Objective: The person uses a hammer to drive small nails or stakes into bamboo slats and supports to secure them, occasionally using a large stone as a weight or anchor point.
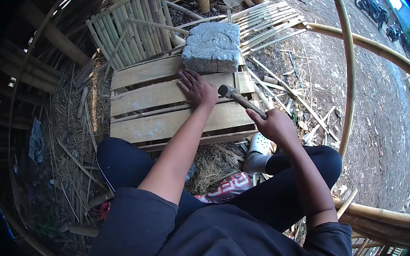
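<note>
A low wooden slatted crate (pixel 151 103) stands in front of me. On its far right part rests a rough grey stone block (pixel 212 43). My left hand (pixel 198 88) lies on the slats just below the block, palm down with the fingers stretched out; no held thing shows in it. My right hand (pixel 274 126) is wrapped round the wooden handle of a hammer (pixel 239 98). The hammer's head is over the crate's right part, close to my left wrist. Whether it touches the wood I cannot tell.
A bamboo slat panel (pixel 136 27) leans beyond the crate at the left. More split bamboo strips (pixel 267 24) lie at the far right. Bent bamboo poles (pixel 348 67) rise at my right. Straw and scraps litter the ground, with a printed red-and-white sack (pixel 231 186) between my legs.
</note>
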`<act>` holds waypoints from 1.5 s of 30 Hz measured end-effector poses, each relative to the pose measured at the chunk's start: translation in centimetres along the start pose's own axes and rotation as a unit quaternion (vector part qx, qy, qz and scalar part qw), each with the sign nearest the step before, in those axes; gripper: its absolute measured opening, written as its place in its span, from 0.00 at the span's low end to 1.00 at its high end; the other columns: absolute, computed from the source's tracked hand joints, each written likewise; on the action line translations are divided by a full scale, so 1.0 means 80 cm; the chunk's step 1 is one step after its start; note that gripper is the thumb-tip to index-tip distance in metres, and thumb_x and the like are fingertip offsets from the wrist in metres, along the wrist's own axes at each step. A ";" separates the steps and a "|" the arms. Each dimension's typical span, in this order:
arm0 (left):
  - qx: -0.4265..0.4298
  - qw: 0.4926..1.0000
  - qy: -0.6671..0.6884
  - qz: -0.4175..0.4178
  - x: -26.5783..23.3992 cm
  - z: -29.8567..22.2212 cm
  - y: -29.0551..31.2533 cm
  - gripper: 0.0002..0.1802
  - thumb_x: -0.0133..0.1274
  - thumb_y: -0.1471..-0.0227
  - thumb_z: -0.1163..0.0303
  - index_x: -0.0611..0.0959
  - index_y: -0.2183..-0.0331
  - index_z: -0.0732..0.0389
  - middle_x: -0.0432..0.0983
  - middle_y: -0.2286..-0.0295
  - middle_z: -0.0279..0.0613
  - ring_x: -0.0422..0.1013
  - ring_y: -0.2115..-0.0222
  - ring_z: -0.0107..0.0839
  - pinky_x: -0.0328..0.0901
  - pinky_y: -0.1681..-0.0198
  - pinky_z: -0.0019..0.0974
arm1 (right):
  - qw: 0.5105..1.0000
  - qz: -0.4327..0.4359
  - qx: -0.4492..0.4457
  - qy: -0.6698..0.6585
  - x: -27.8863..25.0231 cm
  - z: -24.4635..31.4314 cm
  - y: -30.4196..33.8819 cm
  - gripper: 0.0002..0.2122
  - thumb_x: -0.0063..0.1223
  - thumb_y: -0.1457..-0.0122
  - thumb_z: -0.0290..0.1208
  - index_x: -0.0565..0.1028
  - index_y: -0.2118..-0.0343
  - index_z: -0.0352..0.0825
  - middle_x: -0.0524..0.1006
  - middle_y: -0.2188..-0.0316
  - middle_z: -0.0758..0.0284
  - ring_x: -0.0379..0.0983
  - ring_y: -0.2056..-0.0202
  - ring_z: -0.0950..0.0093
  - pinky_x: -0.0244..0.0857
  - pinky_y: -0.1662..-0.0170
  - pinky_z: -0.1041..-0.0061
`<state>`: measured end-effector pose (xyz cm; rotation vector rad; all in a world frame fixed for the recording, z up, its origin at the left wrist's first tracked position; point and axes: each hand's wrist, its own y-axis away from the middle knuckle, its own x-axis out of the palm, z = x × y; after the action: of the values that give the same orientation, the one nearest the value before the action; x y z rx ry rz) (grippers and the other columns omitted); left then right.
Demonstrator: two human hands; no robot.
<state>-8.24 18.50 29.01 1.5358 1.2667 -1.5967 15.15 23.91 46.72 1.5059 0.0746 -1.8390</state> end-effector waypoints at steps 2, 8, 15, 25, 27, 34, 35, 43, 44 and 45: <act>0.002 0.999 0.042 0.011 -0.014 -0.009 0.003 0.54 0.54 0.51 0.57 0.50 0.33 0.77 0.45 0.32 0.68 0.37 0.28 0.54 0.28 0.27 0.58 | 0.999 0.009 0.000 -0.035 -0.028 0.015 0.021 0.38 0.49 0.40 0.69 0.81 0.76 0.26 0.77 0.83 0.52 0.79 0.77 0.55 0.72 0.68 0.57; -0.025 1.000 0.000 -0.007 -0.009 -0.005 -0.004 0.50 0.52 0.46 0.55 0.54 0.33 0.75 0.48 0.32 0.63 0.39 0.28 0.51 0.33 0.27 0.55 | 0.993 0.028 -0.033 -0.107 -0.027 0.023 0.012 0.38 0.50 0.41 0.68 0.81 0.77 0.26 0.76 0.85 0.56 0.78 0.78 0.58 0.72 0.69 0.58; -0.016 1.000 0.015 0.018 -0.019 -0.009 0.001 0.49 0.51 0.47 0.59 0.52 0.33 0.75 0.47 0.32 0.63 0.39 0.28 0.50 0.33 0.27 0.54 | 0.999 0.028 0.018 -0.042 -0.030 0.011 0.012 0.38 0.50 0.41 0.69 0.82 0.75 0.26 0.79 0.80 0.54 0.81 0.73 0.58 0.73 0.64 0.58; -0.003 1.000 -0.012 0.005 -0.018 -0.007 0.004 0.53 0.54 0.47 0.55 0.49 0.32 0.74 0.46 0.31 0.62 0.38 0.28 0.48 0.34 0.27 0.52 | 0.999 0.005 0.032 -0.019 0.009 -0.009 -0.008 0.41 0.48 0.42 0.72 0.80 0.78 0.26 0.77 0.83 0.52 0.79 0.77 0.56 0.71 0.69 0.57; -0.008 1.000 0.003 0.017 -0.020 -0.011 0.000 0.53 0.54 0.47 0.55 0.49 0.32 0.74 0.46 0.31 0.62 0.38 0.28 0.48 0.34 0.27 0.52 | 0.999 -0.033 0.007 -0.014 -0.001 -0.005 0.002 0.41 0.48 0.42 0.71 0.79 0.79 0.25 0.75 0.85 0.54 0.78 0.79 0.58 0.70 0.71 0.57; -0.004 0.995 0.097 -0.039 0.000 0.002 -0.003 0.53 0.54 0.51 0.61 0.50 0.33 0.77 0.46 0.32 0.67 0.38 0.28 0.53 0.30 0.27 0.55 | 0.997 0.042 -0.038 -0.057 -0.038 0.036 0.026 0.39 0.48 0.41 0.70 0.83 0.77 0.28 0.78 0.84 0.54 0.80 0.76 0.58 0.74 0.64 0.57; -0.001 0.994 0.099 -0.039 -0.004 -0.003 -0.003 0.53 0.54 0.51 0.61 0.50 0.33 0.77 0.46 0.32 0.67 0.38 0.28 0.53 0.30 0.27 0.55 | 0.997 0.039 -0.036 -0.058 -0.021 0.022 0.008 0.39 0.48 0.41 0.70 0.83 0.77 0.28 0.78 0.84 0.54 0.80 0.76 0.58 0.74 0.64 0.57; -0.001 0.999 0.050 -0.013 -0.019 -0.003 -0.003 0.49 0.53 0.47 0.61 0.51 0.33 0.76 0.49 0.33 0.65 0.41 0.29 0.52 0.37 0.27 0.53 | 0.999 0.036 0.001 -0.038 -0.054 0.034 0.008 0.42 0.47 0.41 0.71 0.82 0.72 0.23 0.80 0.78 0.50 0.82 0.71 0.55 0.74 0.63 0.57; -0.001 0.999 0.051 -0.011 -0.020 -0.002 -0.002 0.49 0.53 0.47 0.61 0.51 0.33 0.76 0.49 0.33 0.65 0.41 0.29 0.52 0.37 0.27 0.53 | 0.998 0.016 -0.027 -0.058 -0.060 0.042 0.012 0.41 0.48 0.42 0.72 0.81 0.76 0.24 0.78 0.81 0.52 0.80 0.74 0.57 0.73 0.66 0.58; -0.004 0.998 0.067 -0.008 -0.020 0.001 0.000 0.49 0.53 0.48 0.62 0.51 0.33 0.77 0.49 0.33 0.65 0.41 0.29 0.53 0.37 0.27 0.53 | 0.995 -0.004 -0.055 -0.078 -0.063 0.047 0.013 0.41 0.49 0.43 0.73 0.79 0.81 0.26 0.76 0.85 0.55 0.78 0.78 0.58 0.72 0.70 0.58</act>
<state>-8.02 18.15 30.54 1.6565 1.3582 -1.5177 12.82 23.85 52.64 1.2846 0.1057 -1.9194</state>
